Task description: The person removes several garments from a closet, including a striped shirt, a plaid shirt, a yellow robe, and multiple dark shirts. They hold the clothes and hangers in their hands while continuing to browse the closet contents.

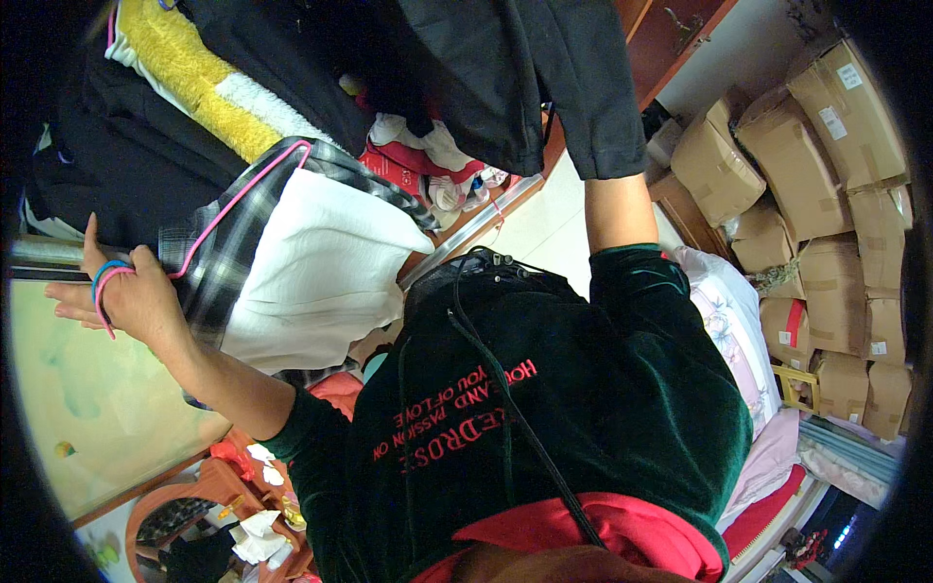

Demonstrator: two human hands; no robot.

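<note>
My left hand [138, 295] has its fingers spread, with the pink and blue hooks of clothes hangers [109, 271] looped around it by the thumb. From the pink hanger [211, 222] hang a white garment [321, 270] and a black-and-grey plaid garment [248, 204]. Just beyond these is a fluffy yellow-and-white garment [211, 95], between dark clothes [138, 138]. My right forearm [622, 213] reaches up behind black trousers [583, 87], which hide the right hand.
A metal track [474, 227] edges the wardrobe, where folded clothes [423, 146] lie low. Cardboard boxes [791, 164] are stacked at right, near plastic-covered bedding [718, 313]. A wooden dressing table with a mirror [211, 474] stands lower left. A pale panel [87, 393] is beside my left arm.
</note>
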